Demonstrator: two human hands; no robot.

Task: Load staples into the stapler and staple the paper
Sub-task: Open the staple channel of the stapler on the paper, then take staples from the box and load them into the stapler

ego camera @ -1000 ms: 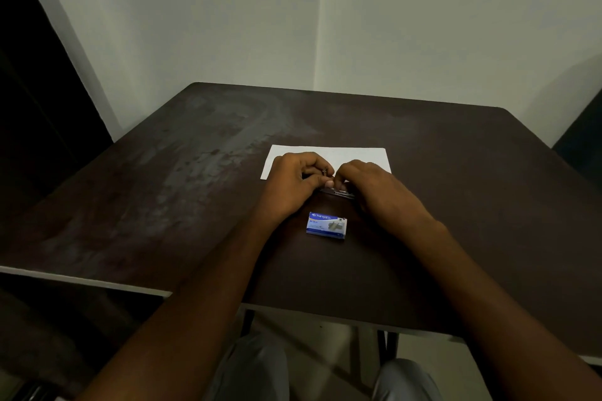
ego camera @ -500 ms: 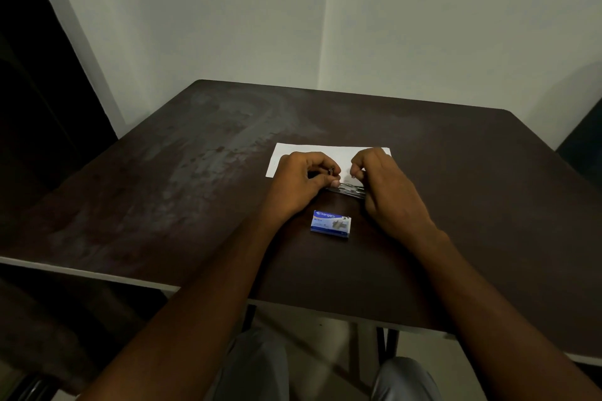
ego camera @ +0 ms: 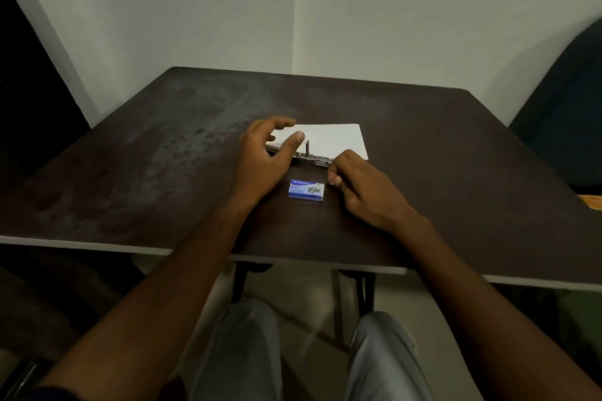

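A small metal stapler (ego camera: 314, 159) lies opened on the dark table, along the near edge of a white paper sheet (ego camera: 335, 138). A thin part of it stands upright (ego camera: 307, 147). My left hand (ego camera: 264, 159) hovers at the stapler's left end, fingers spread and thumb raised, holding nothing. A blue staple box (ego camera: 306, 190) rests closed just in front of the stapler. My right hand (ego camera: 361, 189) lies to the right of the box, fingers curled in, fingertips close to the box's right end. A small pale glint at those fingertips is too small to identify.
The dark brown table (ego camera: 146, 172) has a pale front edge near my knees (ego camera: 247, 345). A dark chair back (ego camera: 563, 127) stands at the right. Something orange (ego camera: 591, 202) pokes in at the table's right edge. White walls meet in a corner behind.
Both hands have come off the stapler. The left hand opened and lifted. The right hand drew back toward the staple box. The stapler now lies open with a part standing up.
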